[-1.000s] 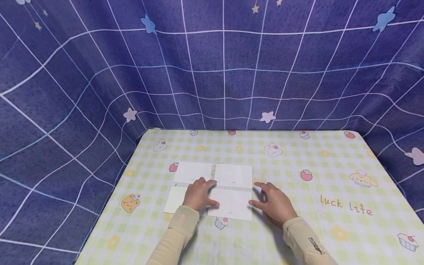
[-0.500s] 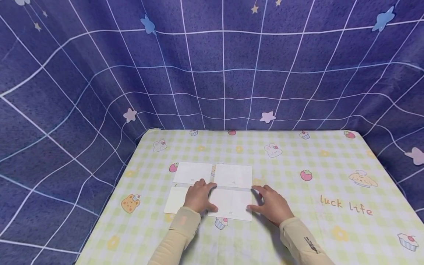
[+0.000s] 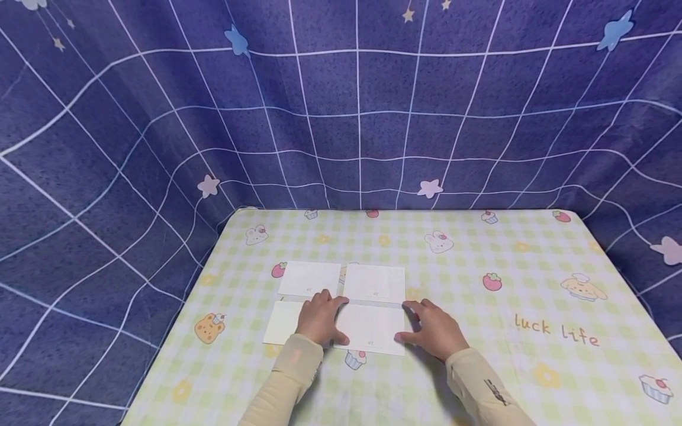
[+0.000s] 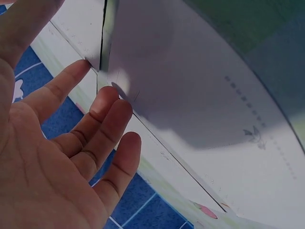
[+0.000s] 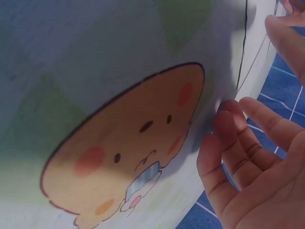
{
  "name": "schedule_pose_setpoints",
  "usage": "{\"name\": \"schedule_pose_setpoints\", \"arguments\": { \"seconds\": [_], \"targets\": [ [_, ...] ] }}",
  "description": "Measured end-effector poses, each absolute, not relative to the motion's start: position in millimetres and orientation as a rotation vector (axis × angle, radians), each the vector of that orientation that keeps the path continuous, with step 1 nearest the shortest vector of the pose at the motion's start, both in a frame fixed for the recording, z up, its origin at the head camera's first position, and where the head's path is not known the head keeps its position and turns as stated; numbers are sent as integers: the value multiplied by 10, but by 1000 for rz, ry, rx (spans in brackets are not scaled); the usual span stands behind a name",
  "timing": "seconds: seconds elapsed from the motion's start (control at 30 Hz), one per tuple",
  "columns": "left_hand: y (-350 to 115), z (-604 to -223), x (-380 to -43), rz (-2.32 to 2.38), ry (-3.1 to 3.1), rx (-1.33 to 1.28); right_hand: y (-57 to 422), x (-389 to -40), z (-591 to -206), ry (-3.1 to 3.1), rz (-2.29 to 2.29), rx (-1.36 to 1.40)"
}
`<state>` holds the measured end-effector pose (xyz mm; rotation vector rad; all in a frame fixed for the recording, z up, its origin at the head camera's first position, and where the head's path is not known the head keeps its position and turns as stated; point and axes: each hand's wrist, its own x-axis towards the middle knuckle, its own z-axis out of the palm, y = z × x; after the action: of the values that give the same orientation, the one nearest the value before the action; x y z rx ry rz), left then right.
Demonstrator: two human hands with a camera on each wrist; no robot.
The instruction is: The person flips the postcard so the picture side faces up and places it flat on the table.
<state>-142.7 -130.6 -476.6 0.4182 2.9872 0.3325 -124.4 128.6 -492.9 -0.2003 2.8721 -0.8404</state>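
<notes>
Several white cards lie flat in two rows on the table, each with a small printed mark where it shows. At the near right card (image 3: 371, 328), my left hand (image 3: 318, 318) has its thumb and index fingertips along the left edge. My right hand (image 3: 439, 332) reaches the same card's right edge with thumb and index finger spread apart. Part of the near left card (image 3: 279, 322) is hidden under my left hand. Behind are the far left card (image 3: 310, 278) and far right card (image 3: 375, 283). Loosely bent fingers (image 4: 116, 164) show in the left wrist view.
A green-and-white checked tablecloth (image 3: 479, 384) with printed cartoon figures covers the table. Blue curtain (image 3: 383, 136) with white grid lines surrounds the back and sides. Narrow gaps separate the cards.
My right hand has shifted slightly left, its fingertips coming closer over the near right card's edge. My left hand has slid a little toward me. The cards hold their layout.
</notes>
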Motion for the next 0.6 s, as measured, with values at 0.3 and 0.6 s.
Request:
{"name": "schedule_pose_setpoints", "arguments": {
  "seconds": [0.3, 0.6],
  "targets": [
    [-1298, -4786, -1414, 348, 3006, 434, 1244, -1232, -4921, 2879, -825, -229],
    [-1297, -4780, -1419, 362, 3006, 449, 1226, -1240, -4926, 2893, -805, -239]
  ]
}}
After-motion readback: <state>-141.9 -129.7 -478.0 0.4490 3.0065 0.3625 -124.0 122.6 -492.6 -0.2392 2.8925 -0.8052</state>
